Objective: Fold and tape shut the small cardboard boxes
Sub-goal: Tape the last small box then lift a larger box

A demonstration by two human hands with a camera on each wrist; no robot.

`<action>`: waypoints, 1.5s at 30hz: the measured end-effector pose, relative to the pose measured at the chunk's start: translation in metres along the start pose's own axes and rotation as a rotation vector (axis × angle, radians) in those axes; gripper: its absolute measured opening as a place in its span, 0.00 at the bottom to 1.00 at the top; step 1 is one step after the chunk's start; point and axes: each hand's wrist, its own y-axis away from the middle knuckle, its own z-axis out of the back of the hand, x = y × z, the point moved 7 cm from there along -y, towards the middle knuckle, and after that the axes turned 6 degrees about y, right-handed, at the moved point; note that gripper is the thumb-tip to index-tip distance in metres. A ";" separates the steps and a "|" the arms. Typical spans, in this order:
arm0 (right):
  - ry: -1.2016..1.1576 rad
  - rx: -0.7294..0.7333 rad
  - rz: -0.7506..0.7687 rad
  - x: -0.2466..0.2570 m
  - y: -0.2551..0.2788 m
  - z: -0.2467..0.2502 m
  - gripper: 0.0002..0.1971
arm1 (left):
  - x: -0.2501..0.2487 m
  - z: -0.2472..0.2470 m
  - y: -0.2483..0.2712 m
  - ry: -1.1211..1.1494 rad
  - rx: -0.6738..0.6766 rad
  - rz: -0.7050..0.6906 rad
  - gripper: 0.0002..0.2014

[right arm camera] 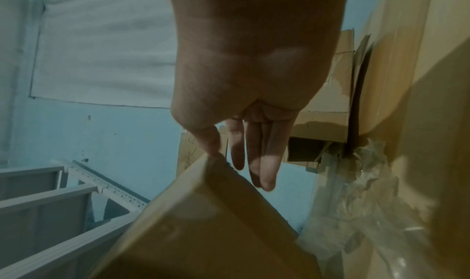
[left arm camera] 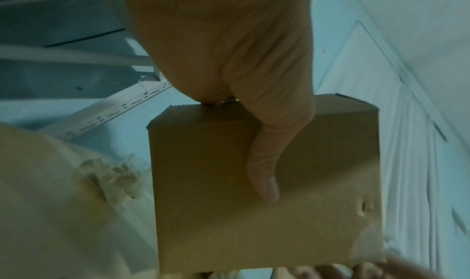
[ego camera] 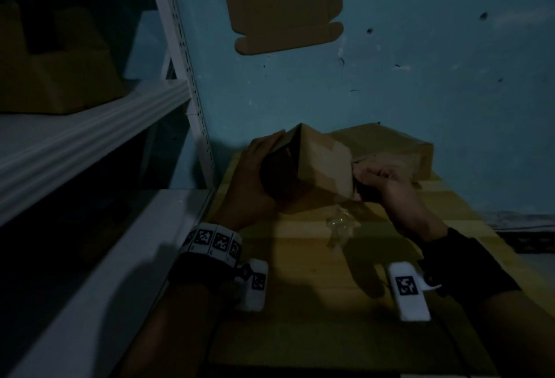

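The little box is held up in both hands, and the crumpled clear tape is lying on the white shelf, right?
Not quite. The little box is in the left hand and right hand, but the crumpled clear tape lies on the wooden table, as the head view shows.

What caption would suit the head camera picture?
Both hands, left hand and right hand, hold a small cardboard box above a wooden table.

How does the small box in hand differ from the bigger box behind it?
The small box is lifted off the table and tilted, gripped by the left hand with the right hand at its edge; the bigger box lies flat on the table, untouched. The small box looks narrower. Both are plain brown cardboard.
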 end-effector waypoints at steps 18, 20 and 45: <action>-0.073 0.109 -0.058 0.015 0.009 -0.027 0.23 | -0.002 0.001 0.007 0.346 -0.118 0.304 0.45; -0.039 0.084 -0.037 0.015 0.008 -0.025 0.23 | 0.002 0.000 0.006 0.344 -0.112 0.309 0.40; 0.105 -0.168 0.228 0.018 -0.001 0.000 0.09 | 0.001 0.022 0.004 0.177 -0.332 0.327 0.50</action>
